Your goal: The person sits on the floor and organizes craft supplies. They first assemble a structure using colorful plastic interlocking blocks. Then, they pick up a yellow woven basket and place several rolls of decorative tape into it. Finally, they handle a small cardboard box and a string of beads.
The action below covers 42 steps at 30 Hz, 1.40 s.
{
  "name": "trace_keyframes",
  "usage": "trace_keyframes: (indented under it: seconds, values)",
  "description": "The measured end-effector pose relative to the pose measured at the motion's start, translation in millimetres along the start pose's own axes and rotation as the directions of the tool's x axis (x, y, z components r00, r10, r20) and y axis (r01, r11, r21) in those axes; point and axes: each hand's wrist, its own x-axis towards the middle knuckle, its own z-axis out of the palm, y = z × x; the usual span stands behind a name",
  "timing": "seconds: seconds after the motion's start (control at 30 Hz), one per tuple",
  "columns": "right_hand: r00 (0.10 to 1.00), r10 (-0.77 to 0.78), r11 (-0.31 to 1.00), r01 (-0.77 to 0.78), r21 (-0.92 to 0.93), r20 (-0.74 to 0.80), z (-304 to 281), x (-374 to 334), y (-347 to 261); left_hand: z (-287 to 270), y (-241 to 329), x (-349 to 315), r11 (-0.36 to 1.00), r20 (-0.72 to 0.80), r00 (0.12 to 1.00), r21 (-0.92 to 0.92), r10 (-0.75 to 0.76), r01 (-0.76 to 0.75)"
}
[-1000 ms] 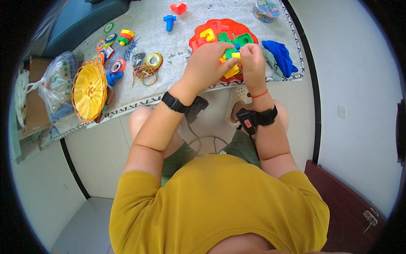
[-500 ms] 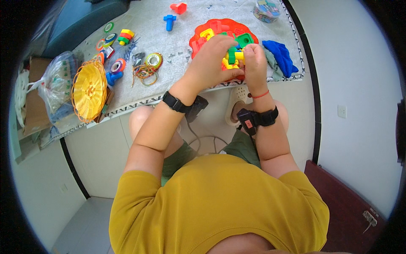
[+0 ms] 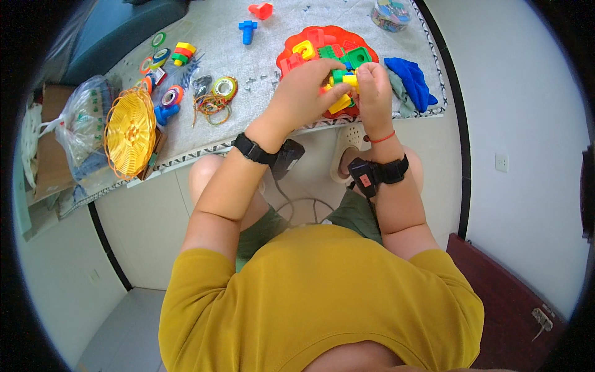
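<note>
My left hand (image 3: pixel 299 93) closes its thumb and fingers around a green toy nut (image 3: pixel 338 75). The nut sits on a yellow toy bolt (image 3: pixel 350 80), whose end is pinched in my right hand (image 3: pixel 375 92). Both hands are above the near part of a red scalloped tray (image 3: pixel 284 51). In the tray lie loose plastic nuts and bolts, among them a yellow nut (image 3: pixel 304 49), a green nut (image 3: pixel 358 57) and a yellow piece (image 3: pixel 339 104) below my left fingers. My hands hide some of the pieces.
Beyond the tray lie a blue bolt (image 3: pixel 248 32) and a red bolt (image 3: pixel 261 11). At right are a blue cloth (image 3: pixel 410 85) and a clear tub (image 3: pixel 391 17). Leftward are tape rolls (image 3: pixel 224 88), stacked nuts (image 3: pixel 183 54), a yellow woven basket (image 3: pixel 131 132) and a plastic bag (image 3: pixel 90 124).
My left hand has turned and dropped slightly, its fingers shifting around the green nut. More of the tray's pieces show now. My right hand stays almost still on the yellow bolt.
</note>
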Motion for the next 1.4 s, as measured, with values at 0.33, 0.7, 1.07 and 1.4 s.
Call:
trace_keyframes:
  seconds: [0.33, 0.7, 1.07, 1.4]
  values:
    - [1.000, -0.017, 0.999, 0.017, 0.040, -0.001, 0, -1, -1, 0, -6, 0, 0.996, -0.008, 0.997, 0.044, 0.077, -0.076]
    - [1.000, 0.014, 1.000, -0.014, 0.005, -0.015, -1, 0, -3, 3, -6, 0, 0.995, -0.031, 0.994, 0.008, 0.103, -0.102]
    - [1.000, 0.000, 0.999, 0.000, 0.034, -0.013, 2, -2, -7, -6, 4, 3, 0.883, 0.193, 0.918, -0.264, -0.346, 0.388]
    - [1.000, 0.004, 1.000, -0.004, 0.020, -0.001, -1, -2, -8, -4, 6, 3, 0.969, 0.134, 0.976, -0.157, -0.172, 0.192]
